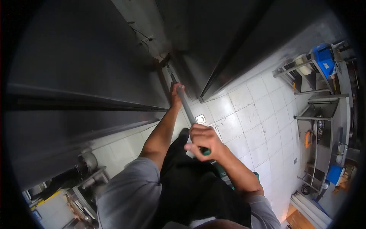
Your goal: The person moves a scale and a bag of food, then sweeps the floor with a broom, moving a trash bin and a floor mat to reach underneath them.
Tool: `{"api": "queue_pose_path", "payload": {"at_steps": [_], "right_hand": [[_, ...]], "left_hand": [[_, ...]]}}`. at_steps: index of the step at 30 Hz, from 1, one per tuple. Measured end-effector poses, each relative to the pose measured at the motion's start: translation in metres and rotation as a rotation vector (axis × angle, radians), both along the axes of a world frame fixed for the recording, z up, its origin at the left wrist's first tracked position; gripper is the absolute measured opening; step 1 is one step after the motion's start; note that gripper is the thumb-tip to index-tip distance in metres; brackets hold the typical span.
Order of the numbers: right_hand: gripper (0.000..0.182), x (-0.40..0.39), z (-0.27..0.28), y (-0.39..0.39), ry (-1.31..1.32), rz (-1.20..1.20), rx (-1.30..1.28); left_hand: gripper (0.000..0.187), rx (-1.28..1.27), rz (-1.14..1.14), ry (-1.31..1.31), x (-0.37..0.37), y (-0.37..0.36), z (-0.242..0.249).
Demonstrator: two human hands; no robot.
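Note:
A long grey pole (186, 105) slants away from my body into the narrow gap between two tall dark metal units. My left hand (177, 93) is wrapped round it farther forward, close to the edge of the left unit (87, 65). Nearer my chest, my right hand (206, 141) is closed round the upper end, where a bit of green (206, 152) shows beside the fingers. At the far end of the pole is a dark head (165, 60), down in the gap; its kind is too dim to make out.
The right dark unit (228, 42) borders the gap, with loose wires (145, 38) deeper in. White floor tiles (248, 122) with a drain (200, 119) lie to the right. Metal shelving (314, 118) stands far right. A green object (225, 175) is partly hidden behind my right arm. Pots (88, 162) sit lower left.

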State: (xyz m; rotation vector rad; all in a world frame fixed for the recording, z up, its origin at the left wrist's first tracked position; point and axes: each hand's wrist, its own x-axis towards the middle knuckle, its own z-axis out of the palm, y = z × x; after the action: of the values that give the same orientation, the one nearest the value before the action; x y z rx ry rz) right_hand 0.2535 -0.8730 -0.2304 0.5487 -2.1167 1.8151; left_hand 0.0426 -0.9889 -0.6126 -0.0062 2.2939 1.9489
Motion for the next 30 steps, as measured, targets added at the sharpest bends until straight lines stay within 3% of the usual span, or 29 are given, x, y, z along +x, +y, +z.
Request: {"api": "queue_pose_path", "payload": {"at_steps": [3, 5, 6, 7, 9, 11, 13, 15, 18, 20, 22, 24, 27, 29, 30], "right_hand": [[0.04, -0.017, -0.001, 0.0, 0.074, 0.089, 0.07], [0.04, -0.029, -0.029, -0.011, 0.051, 0.161, 0.116], [0.041, -0.026, -0.026, -0.012, 0.038, 0.163, 0.139], [0.041, -0.018, -0.021, -0.009, 0.014, 0.119, 0.092], [0.041, 0.004, -0.004, 0.005, -0.035, 0.031, -0.002], [0.042, 0.025, 0.019, 0.021, -0.075, -0.013, -0.007], [0.042, 0.051, 0.049, 0.036, -0.158, -0.051, -0.009], [0.044, 0.085, 0.076, 0.051, -0.153, -0.058, -0.031], [0.051, 0.121, 0.114, 0.046, -0.003, -0.058, -0.213], [0.05, 0.121, 0.091, 0.051, 0.023, 0.01, -0.112], [0.046, 0.107, 0.045, 0.047, 0.025, 0.026, -0.064], [0.04, 0.087, -0.015, 0.032, -0.056, -0.051, -0.115], [0.034, 0.093, 0.005, 0.029, -0.127, -0.155, -0.105], [0.038, 0.12, 0.036, 0.038, -0.172, -0.174, -0.145], [0.041, 0.137, 0.054, 0.047, -0.19, -0.172, -0.159]], "left_hand": [[0.021, 0.162, 0.077, 0.085, -0.013, -0.008, 0.003], [0.021, 0.072, 0.08, 0.009, -0.014, -0.011, 0.008], [0.021, 0.042, 0.069, 0.023, -0.014, -0.013, -0.001], [0.021, 0.042, 0.03, 0.139, -0.01, -0.019, -0.042], [0.022, -0.003, -0.064, 0.206, 0.009, -0.019, -0.04], [0.023, -0.086, -0.149, 0.125, 0.048, 0.002, 0.041], [0.023, -0.269, -0.157, 0.26, 0.093, 0.013, 0.054], [0.022, -0.39, -0.207, 0.306, 0.135, 0.02, 0.103], [0.021, -0.288, -0.142, 0.382, 0.157, 0.026, 0.16], [0.022, 0.002, -0.115, 0.129, 0.134, 0.014, 0.088], [0.021, -0.021, -0.141, 0.09, 0.096, 0.007, 0.061], [0.02, -0.352, -0.223, 0.278, 0.068, 0.004, 0.072], [0.018, -0.436, -0.499, 0.324, 0.08, -0.014, 0.039], [0.018, -0.158, -0.42, 0.056, 0.117, -0.011, 0.024], [0.018, -0.189, -0.452, 0.062, 0.143, -0.005, 0.042]]}}
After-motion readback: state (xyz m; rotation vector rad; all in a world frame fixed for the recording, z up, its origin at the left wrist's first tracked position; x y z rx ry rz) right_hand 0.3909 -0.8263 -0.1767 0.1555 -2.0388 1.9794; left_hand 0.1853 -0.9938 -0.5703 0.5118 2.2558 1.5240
